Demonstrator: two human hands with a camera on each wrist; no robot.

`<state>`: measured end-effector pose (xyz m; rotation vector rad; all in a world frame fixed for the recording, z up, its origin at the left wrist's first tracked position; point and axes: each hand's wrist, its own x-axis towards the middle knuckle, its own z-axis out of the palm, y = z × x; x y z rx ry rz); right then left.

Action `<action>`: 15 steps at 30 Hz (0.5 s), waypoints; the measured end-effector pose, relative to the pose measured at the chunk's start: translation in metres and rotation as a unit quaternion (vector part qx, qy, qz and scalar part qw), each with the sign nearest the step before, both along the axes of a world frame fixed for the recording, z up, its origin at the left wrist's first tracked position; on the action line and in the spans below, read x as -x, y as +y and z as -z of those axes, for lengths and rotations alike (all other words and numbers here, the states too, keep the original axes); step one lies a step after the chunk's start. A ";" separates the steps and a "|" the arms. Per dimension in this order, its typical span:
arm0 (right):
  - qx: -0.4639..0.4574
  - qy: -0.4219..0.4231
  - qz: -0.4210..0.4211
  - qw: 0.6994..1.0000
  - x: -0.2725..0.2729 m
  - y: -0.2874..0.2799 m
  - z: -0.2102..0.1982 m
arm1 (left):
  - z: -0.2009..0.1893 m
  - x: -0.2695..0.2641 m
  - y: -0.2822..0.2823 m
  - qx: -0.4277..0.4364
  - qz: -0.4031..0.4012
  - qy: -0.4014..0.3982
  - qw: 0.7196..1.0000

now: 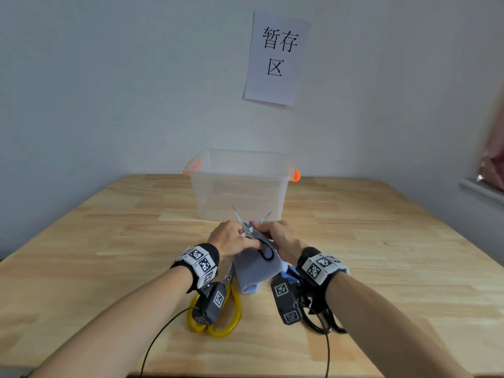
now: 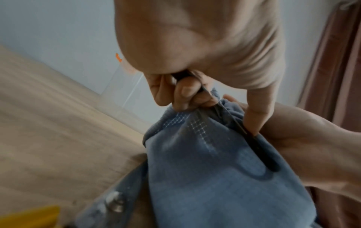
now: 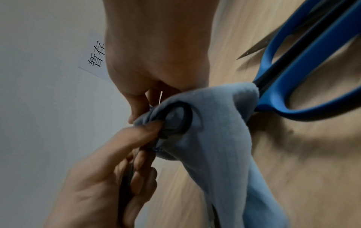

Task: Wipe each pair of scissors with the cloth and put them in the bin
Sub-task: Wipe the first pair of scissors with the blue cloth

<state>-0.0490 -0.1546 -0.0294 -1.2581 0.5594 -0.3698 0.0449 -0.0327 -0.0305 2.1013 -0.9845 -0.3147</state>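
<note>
No scissors show in the bin at frame centre. Left hand grips black scissors; right hand pinches cloth around them. Yellow scissors and blue scissors wait lower down.

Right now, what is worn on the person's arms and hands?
Both forearms are bare, no sleeves or gloves. The left hand and right hand each have a black wristband carrying white square-code tags, with a tagged black camera block and thin black cable beneath.

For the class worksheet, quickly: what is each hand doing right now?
Left hand: grips the black-handled scissors.
Right hand: holds the blue cloth on them.
</note>
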 end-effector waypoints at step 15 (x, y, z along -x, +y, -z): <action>0.057 0.037 0.078 0.995 -0.002 -0.010 0.000 | 0.002 0.003 0.003 0.002 -0.014 -0.001 1.000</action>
